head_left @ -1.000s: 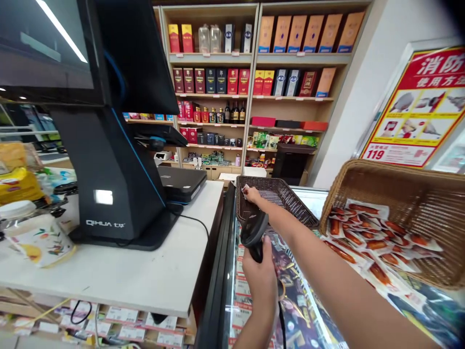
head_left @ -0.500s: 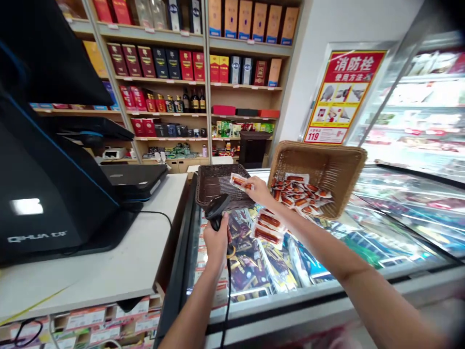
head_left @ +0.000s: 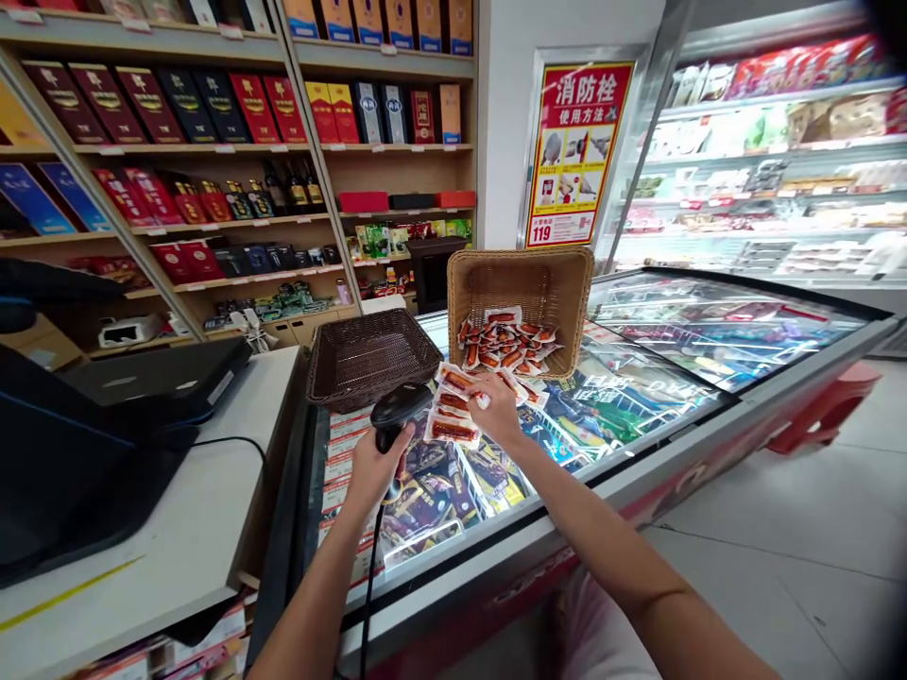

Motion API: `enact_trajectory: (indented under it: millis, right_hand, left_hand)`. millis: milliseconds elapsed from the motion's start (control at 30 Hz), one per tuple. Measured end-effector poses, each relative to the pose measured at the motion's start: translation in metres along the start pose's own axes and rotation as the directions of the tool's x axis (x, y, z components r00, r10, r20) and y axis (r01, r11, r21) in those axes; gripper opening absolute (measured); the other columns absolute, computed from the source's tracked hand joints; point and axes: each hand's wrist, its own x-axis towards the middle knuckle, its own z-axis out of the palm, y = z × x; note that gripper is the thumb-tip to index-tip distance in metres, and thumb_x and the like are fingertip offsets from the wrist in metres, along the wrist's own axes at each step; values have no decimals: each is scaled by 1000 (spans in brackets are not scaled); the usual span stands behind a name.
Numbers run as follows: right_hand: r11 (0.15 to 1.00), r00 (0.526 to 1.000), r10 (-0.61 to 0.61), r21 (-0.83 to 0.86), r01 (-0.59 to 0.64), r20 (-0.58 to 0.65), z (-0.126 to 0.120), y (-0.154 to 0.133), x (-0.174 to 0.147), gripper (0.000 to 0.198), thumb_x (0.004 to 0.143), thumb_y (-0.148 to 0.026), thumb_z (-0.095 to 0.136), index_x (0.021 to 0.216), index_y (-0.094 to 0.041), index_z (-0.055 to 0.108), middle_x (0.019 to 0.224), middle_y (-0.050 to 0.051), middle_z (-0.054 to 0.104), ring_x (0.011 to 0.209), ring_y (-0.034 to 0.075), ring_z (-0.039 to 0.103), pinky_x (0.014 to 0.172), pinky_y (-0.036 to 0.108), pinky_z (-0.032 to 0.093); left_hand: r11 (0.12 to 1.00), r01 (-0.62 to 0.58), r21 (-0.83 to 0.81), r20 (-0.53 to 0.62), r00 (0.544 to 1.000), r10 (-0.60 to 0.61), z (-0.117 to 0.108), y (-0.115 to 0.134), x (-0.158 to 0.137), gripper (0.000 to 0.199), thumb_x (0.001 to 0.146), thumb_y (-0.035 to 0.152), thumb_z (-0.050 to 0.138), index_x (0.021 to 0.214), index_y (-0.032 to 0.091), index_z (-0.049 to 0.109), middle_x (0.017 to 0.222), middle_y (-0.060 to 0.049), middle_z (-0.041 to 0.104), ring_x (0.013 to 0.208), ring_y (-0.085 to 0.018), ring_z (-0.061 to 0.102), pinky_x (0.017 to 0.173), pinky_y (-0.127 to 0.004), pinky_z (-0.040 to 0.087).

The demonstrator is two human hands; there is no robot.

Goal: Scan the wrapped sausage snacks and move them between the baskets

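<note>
A black barcode scanner [head_left: 401,404] is gripped in my left hand [head_left: 374,465], its head pointing toward the packets and its cable hanging down. My right hand [head_left: 496,408] is closed, pinching a clear-wrapped sausage packet [head_left: 454,378] by its right end. Just below it, more sausage packets [head_left: 451,427] lie in a row on the freezer's glass lid [head_left: 496,482]. Behind my right hand, a tan wicker basket [head_left: 521,272] leans with its opening toward me and holds many small sausage packets [head_left: 506,342]. A dark brown wicker basket [head_left: 372,354] sits to the left, with nothing visible inside.
On the left, a white counter [head_left: 170,529] carries a black checkout machine [head_left: 77,453]. Shelves of boxed bottles [head_left: 233,109] stand behind. The chest freezer [head_left: 658,477] extends right, near a red stool [head_left: 826,408] and a lit refrigerated cabinet [head_left: 765,189].
The view has swung to the right. My right hand has moved from over the dark basket to the packets on the glass. My left hand still grips the scanner.
</note>
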Motion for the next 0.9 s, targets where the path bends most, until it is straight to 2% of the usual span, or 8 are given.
enact_trajectory:
  millis: [133,300,533,900]
  right_hand:
    - [999,999,34,-38,-33,24,-2,3,1,22,79,-9,59,78,-25,75,99,7,73,102,25,70,95,42,59]
    - [998,999,35,-49,-36,-18,-4,6,3,22,76,-9,59,76,-25,75,98,7,72,101,25,69,95,42,59]
    - [995,1000,20,-94,-19,12,-6,10,4,21,78,-9,61,79,-25,75,97,7,71,101,26,68,94,41,58]
    - [994,999,47,-99,-49,-20,-9,11,4,20,80,-10,61,82,-24,75,101,8,70,105,26,68,98,42,57]
  left_hand:
    - [1000,-26,0,25,999,26,2,5,-3,53,76,65,80,66,22,52,46,4,52,39,-11,44,44,-25,37]
    - [999,-33,27,77,997,31,4,4,-3,55,73,69,80,64,23,52,46,3,51,37,-12,45,42,-25,37]
    - [995,-54,81,92,995,47,5,7,-5,53,77,68,77,64,23,53,45,1,53,39,-13,47,44,-26,39]
    - [998,-45,54,89,995,40,4,8,-5,56,75,71,78,63,22,53,44,1,53,38,-13,47,44,-26,40]
